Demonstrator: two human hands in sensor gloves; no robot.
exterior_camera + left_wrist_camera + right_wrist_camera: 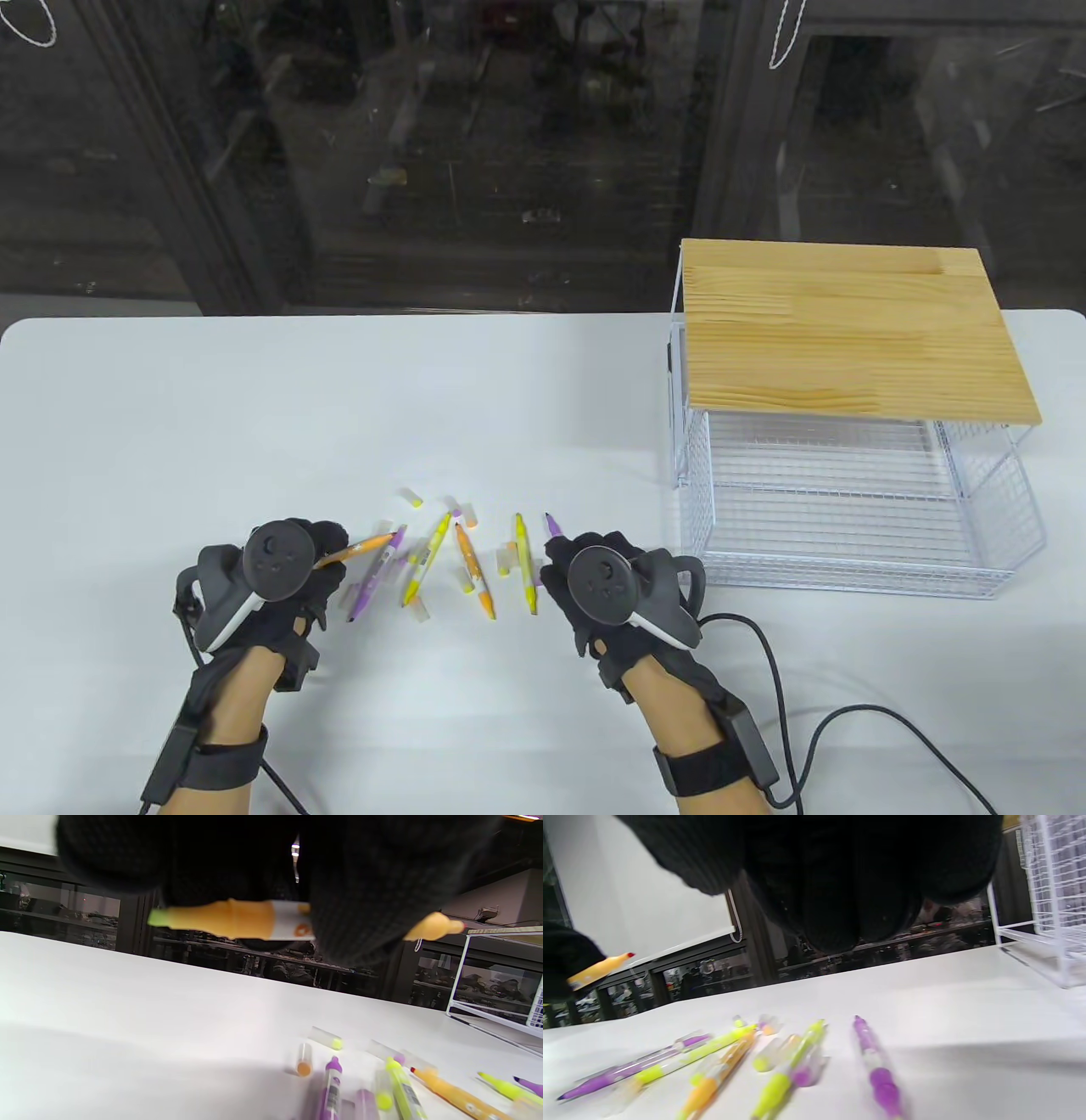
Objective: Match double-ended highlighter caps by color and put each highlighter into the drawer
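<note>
My left hand (327,552) grips an orange highlighter (356,550) a little above the table, and both of its tips are bare (229,920). Several purple, yellow and orange highlighters (473,570) lie loose between my hands, with small clear caps (413,497) scattered among them. My right hand (577,552) hovers over a purple highlighter (876,1065) that lies flat on the table; its fingers hang loosely and hold nothing. The white wire drawer (848,509) stands pulled out at the right, under a wooden top (848,331).
A black cable (789,679) runs from my right wrist across the table's front right. An orange-tipped cap (304,1060) and a yellow-tipped cap (326,1038) lie beyond the pens. Dark glass stands behind the table's far edge.
</note>
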